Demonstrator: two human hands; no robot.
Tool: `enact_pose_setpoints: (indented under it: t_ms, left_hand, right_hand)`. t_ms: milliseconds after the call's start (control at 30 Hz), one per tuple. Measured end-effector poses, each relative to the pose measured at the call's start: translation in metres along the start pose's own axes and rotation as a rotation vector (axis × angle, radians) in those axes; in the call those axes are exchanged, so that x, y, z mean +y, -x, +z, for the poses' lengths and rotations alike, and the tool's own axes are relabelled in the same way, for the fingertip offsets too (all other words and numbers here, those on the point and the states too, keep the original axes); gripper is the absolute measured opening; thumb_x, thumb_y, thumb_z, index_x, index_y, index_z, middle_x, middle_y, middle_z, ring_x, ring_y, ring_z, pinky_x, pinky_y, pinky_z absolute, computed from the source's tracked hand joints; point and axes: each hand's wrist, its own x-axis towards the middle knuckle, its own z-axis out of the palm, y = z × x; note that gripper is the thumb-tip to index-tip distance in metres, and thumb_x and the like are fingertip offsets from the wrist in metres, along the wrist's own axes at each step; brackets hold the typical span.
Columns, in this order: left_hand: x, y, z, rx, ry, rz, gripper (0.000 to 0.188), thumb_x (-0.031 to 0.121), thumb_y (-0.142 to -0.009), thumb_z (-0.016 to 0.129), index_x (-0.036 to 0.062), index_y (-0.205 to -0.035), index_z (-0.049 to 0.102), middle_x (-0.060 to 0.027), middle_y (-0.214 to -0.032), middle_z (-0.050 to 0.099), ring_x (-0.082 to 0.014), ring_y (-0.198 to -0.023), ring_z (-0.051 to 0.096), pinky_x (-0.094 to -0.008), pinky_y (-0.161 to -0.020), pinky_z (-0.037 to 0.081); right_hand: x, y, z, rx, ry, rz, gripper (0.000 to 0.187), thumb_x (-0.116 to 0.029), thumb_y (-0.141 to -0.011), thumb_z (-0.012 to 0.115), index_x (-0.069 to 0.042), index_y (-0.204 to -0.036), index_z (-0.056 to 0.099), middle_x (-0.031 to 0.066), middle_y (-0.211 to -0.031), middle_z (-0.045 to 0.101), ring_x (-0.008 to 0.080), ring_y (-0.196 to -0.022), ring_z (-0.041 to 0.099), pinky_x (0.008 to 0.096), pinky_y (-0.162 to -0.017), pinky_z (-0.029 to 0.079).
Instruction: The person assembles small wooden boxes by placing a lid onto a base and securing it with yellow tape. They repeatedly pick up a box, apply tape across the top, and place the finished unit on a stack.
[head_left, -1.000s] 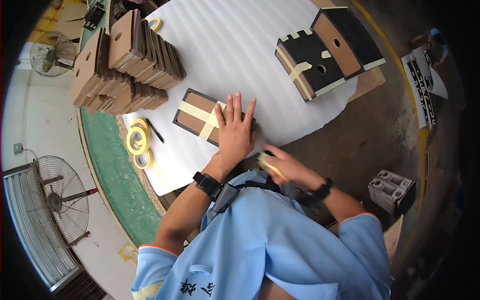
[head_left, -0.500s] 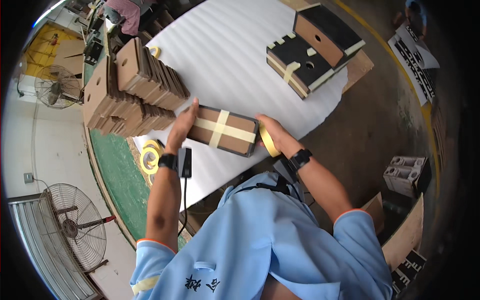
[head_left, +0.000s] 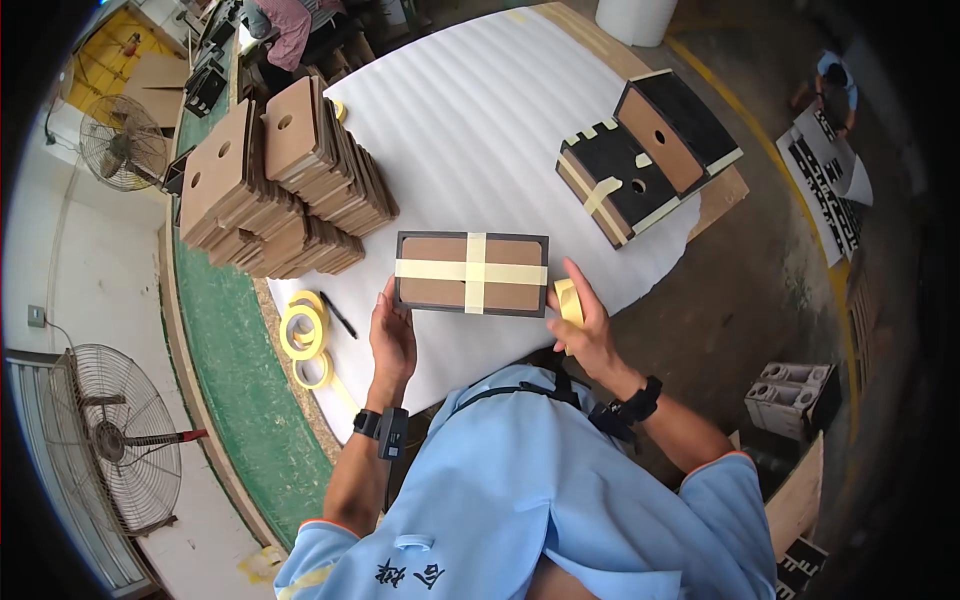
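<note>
In front of me is a shallow rectangular box (head_left: 430, 250) with a black rim, a brown panel and two strips of pale yellow tape crossing over it. My left hand (head_left: 393, 340) grips its near left corner, the fingers partly hidden by the box. At the opposite end, my right hand (head_left: 596, 345) holds a roll of yellow masking tape (head_left: 569, 303) between thumb and fingers, close to the box's right edge. More tape rolls (head_left: 303, 334) lie on the table to the left, with a black pen (head_left: 338, 314) beside them.
Stacked brown panels with holes (head_left: 222, 180) stand at the left of the white-covered table (head_left: 470, 110). Black and brown boxes with tape pieces (head_left: 632, 180) sit at the far right. Fans (head_left: 110, 440) stand along the left wall. Two other people (head_left: 285, 30) are farther off.
The box has turned from a slant to nearly level and shifted slightly right. My left hand has slid to its near corner; my right hand has moved right and nearer with the tape roll.
</note>
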Motion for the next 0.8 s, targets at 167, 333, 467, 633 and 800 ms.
enact_pose_setpoints:
  t_ms: [167, 333, 467, 633, 800]
  left_hand:
    - [0.026, -0.033, 0.049, -0.158, -0.374, 0.039, 0.056, 0.031, -0.103, 0.045, -0.0042, -0.147, 0.042, -0.0124, -0.145, 0.052, -0.0200, -0.135, 0.045, -0.0339, -0.116, 0.028]
    - [0.029, -0.096, 0.141, -0.248, -0.717, 0.141, 0.047, 0.023, -0.100, 0.056, -0.0014, -0.140, 0.053, -0.0134, -0.131, 0.063, -0.0187, -0.118, 0.059, -0.0309, -0.102, 0.044]
    - [0.025, -0.169, 0.243, -0.301, -1.136, 0.274, 0.036, 0.024, -0.098, 0.056, 0.0115, -0.132, 0.063, -0.0214, -0.108, 0.071, -0.0294, -0.104, 0.069, -0.0353, -0.090, 0.051]
    - [0.000, -0.249, 0.340, -0.411, -1.399, 0.375, 0.037, 0.026, -0.097, 0.054, 0.0122, -0.129, 0.065, -0.0221, -0.109, 0.070, -0.0355, -0.107, 0.066, -0.0419, -0.092, 0.050]
    - [-0.048, -0.290, 0.358, -0.558, -0.792, 0.108, 0.046, 0.033, -0.101, 0.055, 0.0062, -0.138, 0.057, -0.0151, -0.124, 0.068, -0.0307, -0.113, 0.065, -0.0404, -0.094, 0.050]
  right_hand:
    - [-0.038, 0.004, -0.026, 0.077, 0.084, -0.140, 0.089, -0.016, -0.084, 0.064, -0.013, -0.160, 0.017, 0.0038, -0.110, 0.055, 0.0102, -0.084, 0.055, 0.0257, -0.061, 0.053]
    - [-0.070, 0.007, -0.074, 0.310, -0.148, -0.037, 0.088, -0.013, -0.085, 0.063, -0.016, -0.160, 0.016, 0.0006, -0.108, 0.058, 0.0111, -0.089, 0.058, 0.0278, -0.062, 0.054]
    - [-0.084, -0.015, -0.120, 0.508, -0.485, 0.029, 0.069, -0.012, -0.083, 0.062, -0.007, -0.147, 0.037, 0.0047, -0.110, 0.061, 0.0179, -0.095, 0.062, 0.0294, -0.062, 0.051]
    - [-0.069, -0.069, -0.184, 0.537, -0.800, 0.011, 0.028, -0.012, -0.082, 0.062, -0.007, -0.109, 0.056, 0.0119, -0.117, 0.064, 0.0249, -0.106, 0.064, 0.0288, -0.067, 0.048]
    - [-0.067, -0.069, -0.210, 0.673, -0.726, -0.017, 0.055, -0.012, -0.082, 0.060, -0.006, -0.134, 0.045, 0.0152, -0.128, 0.060, 0.0251, -0.116, 0.060, 0.0312, -0.073, 0.051]
